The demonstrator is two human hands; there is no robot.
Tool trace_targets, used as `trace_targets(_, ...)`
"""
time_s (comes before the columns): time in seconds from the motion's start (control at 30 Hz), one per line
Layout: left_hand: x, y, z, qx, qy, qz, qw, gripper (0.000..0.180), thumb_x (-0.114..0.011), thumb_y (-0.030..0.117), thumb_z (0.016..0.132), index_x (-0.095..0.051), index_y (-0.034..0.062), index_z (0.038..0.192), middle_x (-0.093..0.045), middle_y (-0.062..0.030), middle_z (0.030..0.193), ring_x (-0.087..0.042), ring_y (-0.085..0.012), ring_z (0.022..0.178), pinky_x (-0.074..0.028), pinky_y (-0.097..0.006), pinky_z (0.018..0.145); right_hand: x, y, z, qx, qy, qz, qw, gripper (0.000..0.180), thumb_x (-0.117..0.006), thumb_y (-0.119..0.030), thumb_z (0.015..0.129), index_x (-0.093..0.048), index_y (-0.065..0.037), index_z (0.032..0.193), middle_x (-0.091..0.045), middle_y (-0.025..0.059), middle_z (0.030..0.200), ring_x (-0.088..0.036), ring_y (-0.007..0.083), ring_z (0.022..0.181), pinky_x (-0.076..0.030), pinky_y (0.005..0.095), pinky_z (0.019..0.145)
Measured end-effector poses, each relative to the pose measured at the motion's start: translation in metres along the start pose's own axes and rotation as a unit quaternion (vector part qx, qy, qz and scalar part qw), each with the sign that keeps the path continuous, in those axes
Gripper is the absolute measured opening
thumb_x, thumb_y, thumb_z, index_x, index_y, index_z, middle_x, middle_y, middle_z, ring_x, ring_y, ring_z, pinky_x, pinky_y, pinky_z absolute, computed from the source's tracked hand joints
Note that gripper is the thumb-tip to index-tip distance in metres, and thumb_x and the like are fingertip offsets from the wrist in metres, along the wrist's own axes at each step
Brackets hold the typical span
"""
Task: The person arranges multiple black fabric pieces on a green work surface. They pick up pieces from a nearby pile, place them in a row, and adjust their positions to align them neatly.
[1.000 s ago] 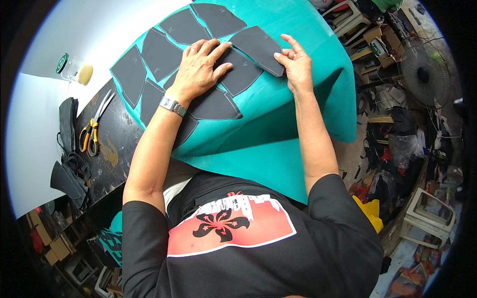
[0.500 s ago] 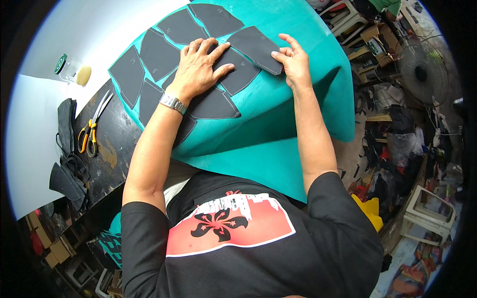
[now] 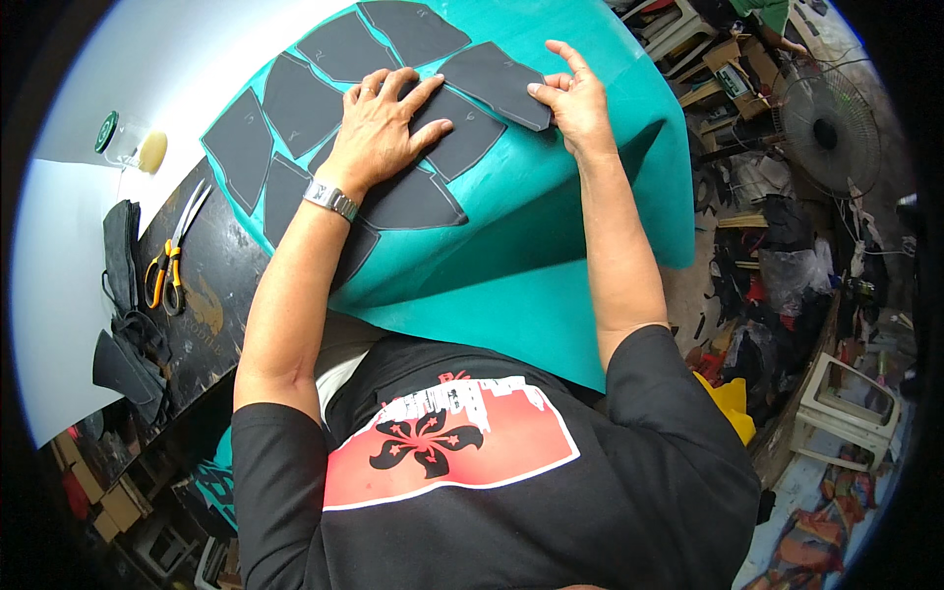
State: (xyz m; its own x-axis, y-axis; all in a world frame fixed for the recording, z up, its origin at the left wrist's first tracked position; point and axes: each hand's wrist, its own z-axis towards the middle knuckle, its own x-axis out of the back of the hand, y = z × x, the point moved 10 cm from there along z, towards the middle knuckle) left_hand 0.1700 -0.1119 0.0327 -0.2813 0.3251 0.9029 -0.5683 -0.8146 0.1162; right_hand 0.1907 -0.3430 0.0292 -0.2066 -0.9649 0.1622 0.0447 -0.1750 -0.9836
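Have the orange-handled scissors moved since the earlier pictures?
No: judged against the gold emblem on the black table, the scissors have shifted neither way.

Cluttered floor (image 3: 700, 293), round fan (image 3: 824, 133), off-white plastic stool (image 3: 838, 425)

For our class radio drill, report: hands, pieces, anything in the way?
Left hand spread across black pieces, covering some partly. Right hand pinching edge of rightmost piece. Scissors beside teal sheet.

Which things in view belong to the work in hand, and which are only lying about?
Apparently in use:
- dark pieces, under left hand
- rightmost piece, pinched by right hand
- green sheet beneath

Apparently just around:
- scissors
- jar
- fan
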Motion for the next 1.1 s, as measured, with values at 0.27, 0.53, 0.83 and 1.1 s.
trace_targets(0.27,0.004,0.0,0.001,0.017,-0.016,-0.023,0.999,0.067,-0.056,0.059,0.093,-0.053,0.0145,0.143,-0.052,-0.0118,0.14,-0.041,-0.031,0.135,-0.029,-0.047,0.113,-0.013,-0.038,0.006,0.084,-0.011,0.135,0.987,0.062,-0.069,0.014,0.08,-0.057,-0.01,0.136,-0.063,0.0065,0.093,-0.064,0.0106,0.072,-0.057,0.0214,0.065)
trace_targets(0.53,0.004,0.0,0.001,0.018,-0.009,-0.02,1.0,0.068,-0.058,0.059,0.092,-0.054,0.0121,0.141,-0.053,-0.0116,0.139,-0.042,-0.0306,0.134,-0.029,-0.047,0.113,0.006,-0.125,-0.014,0.225,-0.003,0.236,0.945,0.062,-0.06,0.014,0.082,-0.048,-0.005,0.139,-0.065,0.004,0.101,-0.062,0.0106,0.083,-0.052,0.0223,0.078)
trace_targets(0.83,0.003,0.002,-0.002,0.005,0.002,-0.007,1.0,0.062,-0.054,0.06,0.093,-0.061,0.014,0.133,-0.055,-0.0103,0.137,-0.042,-0.0318,0.133,-0.029,-0.048,0.112,-0.012,-0.007,-0.001,0.044,-0.053,0.075,0.995,0.065,-0.067,0.01,0.082,-0.057,-0.019,0.139,-0.06,0.0027,0.093,-0.06,0.0076,0.078,-0.052,0.0202,0.07)
trace_targets(1.1,0.004,0.001,-0.001,0.004,0.017,-0.007,1.0,0.061,-0.055,0.061,0.092,-0.06,0.018,0.135,-0.056,-0.0093,0.136,-0.043,-0.031,0.132,-0.03,-0.048,0.111,-0.004,-0.034,-0.015,0.175,0.017,0.031,0.984,0.06,-0.064,0.009,0.086,-0.057,-0.018,0.139,-0.061,0.0031,0.097,-0.059,0.0058,0.076,-0.053,0.0202,0.071)
